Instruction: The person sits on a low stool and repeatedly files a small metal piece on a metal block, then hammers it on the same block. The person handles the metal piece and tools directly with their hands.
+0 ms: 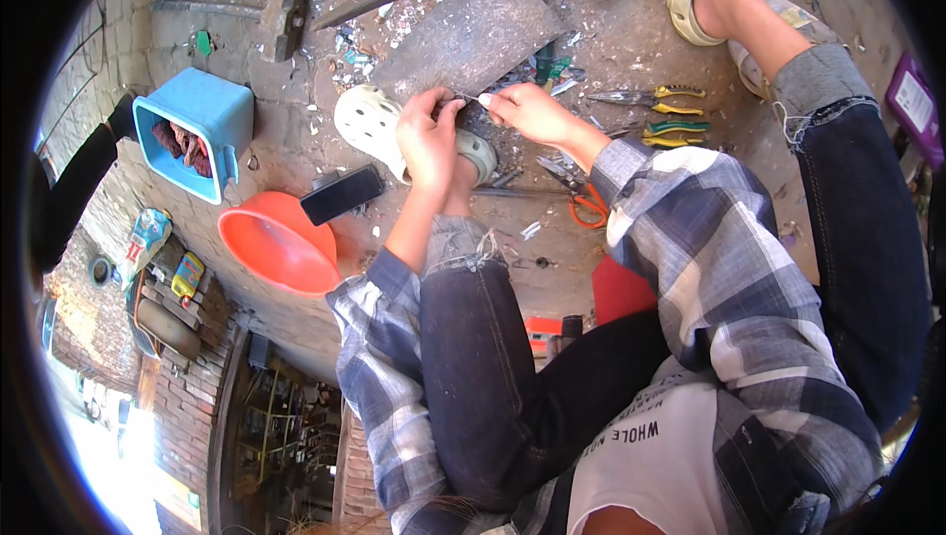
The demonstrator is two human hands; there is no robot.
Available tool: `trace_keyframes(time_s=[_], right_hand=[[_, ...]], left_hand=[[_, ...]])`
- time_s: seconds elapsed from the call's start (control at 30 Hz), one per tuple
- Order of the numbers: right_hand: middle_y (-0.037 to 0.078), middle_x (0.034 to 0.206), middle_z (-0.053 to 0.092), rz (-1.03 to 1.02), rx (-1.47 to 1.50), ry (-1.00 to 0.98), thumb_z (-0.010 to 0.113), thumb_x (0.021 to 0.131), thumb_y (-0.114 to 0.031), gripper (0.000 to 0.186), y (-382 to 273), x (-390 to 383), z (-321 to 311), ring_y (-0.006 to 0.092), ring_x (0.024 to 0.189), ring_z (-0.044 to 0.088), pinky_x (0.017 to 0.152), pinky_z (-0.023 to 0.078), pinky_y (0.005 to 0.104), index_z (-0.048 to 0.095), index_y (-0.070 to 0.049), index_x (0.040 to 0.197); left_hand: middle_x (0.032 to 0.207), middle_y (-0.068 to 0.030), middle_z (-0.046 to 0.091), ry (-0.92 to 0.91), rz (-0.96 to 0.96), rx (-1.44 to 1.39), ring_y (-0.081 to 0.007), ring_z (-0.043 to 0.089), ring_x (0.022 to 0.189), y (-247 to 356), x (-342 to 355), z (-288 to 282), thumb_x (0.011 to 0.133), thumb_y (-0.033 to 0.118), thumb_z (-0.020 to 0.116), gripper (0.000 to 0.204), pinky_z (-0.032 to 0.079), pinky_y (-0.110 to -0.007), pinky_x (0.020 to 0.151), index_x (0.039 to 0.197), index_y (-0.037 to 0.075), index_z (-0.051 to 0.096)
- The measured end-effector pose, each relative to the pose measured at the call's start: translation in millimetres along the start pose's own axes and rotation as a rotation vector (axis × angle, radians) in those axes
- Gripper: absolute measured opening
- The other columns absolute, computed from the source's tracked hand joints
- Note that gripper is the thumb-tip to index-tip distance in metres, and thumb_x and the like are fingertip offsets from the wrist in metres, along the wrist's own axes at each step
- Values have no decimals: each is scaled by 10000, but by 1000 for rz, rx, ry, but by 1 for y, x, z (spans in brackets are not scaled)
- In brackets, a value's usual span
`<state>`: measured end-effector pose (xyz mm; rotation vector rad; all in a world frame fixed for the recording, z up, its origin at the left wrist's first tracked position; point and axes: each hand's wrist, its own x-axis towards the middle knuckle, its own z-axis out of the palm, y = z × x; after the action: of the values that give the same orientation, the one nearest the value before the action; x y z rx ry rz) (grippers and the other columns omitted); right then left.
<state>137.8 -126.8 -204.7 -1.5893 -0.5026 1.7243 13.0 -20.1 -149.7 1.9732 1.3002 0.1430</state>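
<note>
My left hand (429,141) is closed, pinching a thin, wire-like piece (466,98) over my white clog (360,119). Just to its right, my right hand (522,111) is pinched on the same small piece; its exact shape is hard to make out. Behind them lies a flat metal plate (448,42) among scattered scraps. Right of my hands are pliers with yellow handles (678,92), pliers with green-and-yellow handles (675,128) and orange-handled scissors (588,208). A dark phone (342,194) lies left of my left forearm.
A blue bin (195,87) holding cloths and an orange basin (266,249) stand at left. Hammers (279,23) lie toward the back. Someone's dark-clad leg (74,195) is at the far left edge. Bottles (187,279) and brickwork (182,407) are lower left; a purple container (914,106) is far right.
</note>
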Motion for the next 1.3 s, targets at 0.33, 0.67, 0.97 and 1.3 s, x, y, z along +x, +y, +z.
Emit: trace_keyframes(time_s=[0.33,0.67,0.97,1.3], right_hand=[[118,564,566,32,-27,140,500,923,-402,464,-5,-1,14,252,560,566,588,434,376,639,-46,660],[125,665,612,75,19,40,471,939,-416,460,1,-6,15,251,641,582,646,447,373,637,-34,742],[69,637,561,109,180,-133,456,947,-469,553,9,6,8,167,617,489,633,422,336,596,10,709],[37,599,505,109,50,-49,457,950,-481,577,-7,2,11,157,593,441,584,398,335,576,22,694]], left_hand=[[760,-131,629,-22,-3,1,-244,613,667,3,1,-3,703,8,725,151,490,-318,634,836,-11,656],[765,-112,623,-12,-1,-41,-230,608,675,-2,-1,3,701,-6,727,165,489,-309,632,850,2,656],[753,-116,625,-13,33,-11,-238,612,668,-2,0,1,702,0,731,166,489,-314,624,850,6,657],[761,-107,632,-13,25,-11,-200,607,681,-3,0,-1,725,-11,714,149,489,-292,644,863,-9,657]])
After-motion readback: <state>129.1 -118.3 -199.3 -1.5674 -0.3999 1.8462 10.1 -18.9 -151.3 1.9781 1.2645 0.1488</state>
